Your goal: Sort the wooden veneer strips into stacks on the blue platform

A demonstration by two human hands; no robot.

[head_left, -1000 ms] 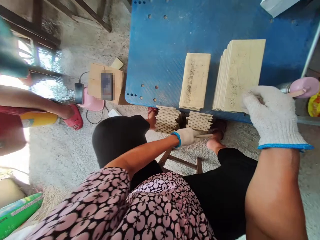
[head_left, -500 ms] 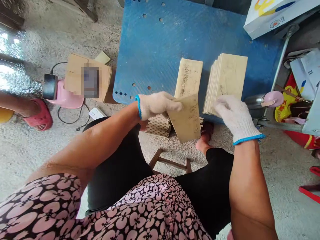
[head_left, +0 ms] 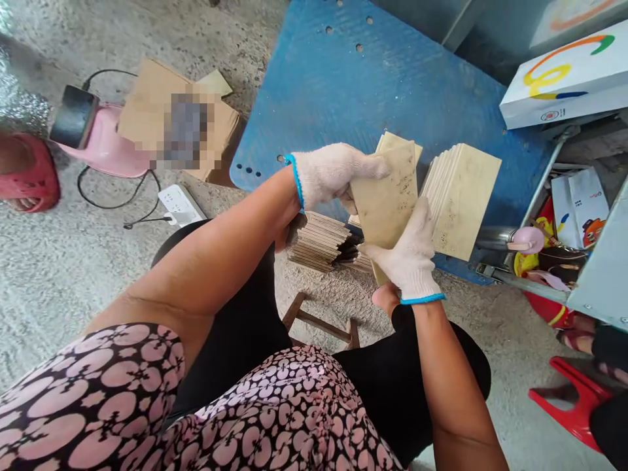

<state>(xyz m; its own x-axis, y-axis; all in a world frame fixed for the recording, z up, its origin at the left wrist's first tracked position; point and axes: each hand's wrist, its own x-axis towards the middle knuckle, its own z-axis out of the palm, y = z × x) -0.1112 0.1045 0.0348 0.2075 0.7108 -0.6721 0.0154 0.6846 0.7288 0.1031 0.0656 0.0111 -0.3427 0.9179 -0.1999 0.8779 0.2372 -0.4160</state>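
Observation:
Both my hands wear white knit gloves with blue cuffs. My left hand (head_left: 333, 173) grips the top left edge of a pale thin wooden board (head_left: 385, 199), held upright in front of me. My right hand (head_left: 409, 258) holds the same board at its lower right. Behind it a small stack of boards (head_left: 392, 139) lies on the blue table (head_left: 343, 85), mostly hidden. A taller leaning stack of boards (head_left: 464, 196) stands to the right on the table. More stacked boards (head_left: 318, 241) lie on the floor under the table edge.
A cardboard box (head_left: 171, 121), a pink device (head_left: 93, 140) with a cable and a white power strip (head_left: 179, 204) lie on the concrete floor at left. Another person's red sandal (head_left: 27, 180) is at the far left. White boxes (head_left: 564, 72) and clutter sit at right, a red stool (head_left: 569, 399) lower right.
My left hand lifted one board up from the floor stack to table height. My right hand left the leaning stack and took hold of the board's lower part.

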